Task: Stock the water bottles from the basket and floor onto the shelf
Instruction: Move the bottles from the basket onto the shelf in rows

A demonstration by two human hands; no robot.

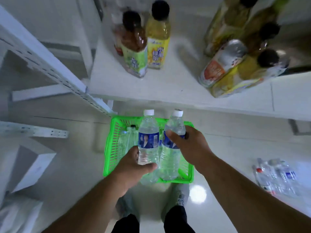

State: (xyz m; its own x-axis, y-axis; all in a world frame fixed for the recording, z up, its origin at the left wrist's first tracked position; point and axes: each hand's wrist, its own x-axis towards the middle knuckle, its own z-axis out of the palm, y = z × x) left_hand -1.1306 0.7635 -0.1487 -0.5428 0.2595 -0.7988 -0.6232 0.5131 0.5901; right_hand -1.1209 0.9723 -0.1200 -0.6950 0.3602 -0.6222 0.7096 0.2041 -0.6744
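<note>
I hold two clear water bottles with white caps and blue labels above a green plastic basket (116, 132) on the floor. My left hand (133, 167) grips the lower half of the left water bottle (148, 132). My right hand (190, 145) grips the right water bottle (175, 125) around its middle. Both bottles stand roughly upright, side by side, just below the front edge of the white shelf (168, 88). More clear bottles (126, 140) lie inside the basket at its left side. Several water bottles (276, 177) lie on the floor at the right.
On the shelf stand a brown and a yellow drink bottle (146, 41) at the left and a cluster of yellow drink bottles with a can (235, 52) at the right, with bare shelf between them. A white slotted upright (55, 69) runs at the left. My shoes (180, 197) are below the basket.
</note>
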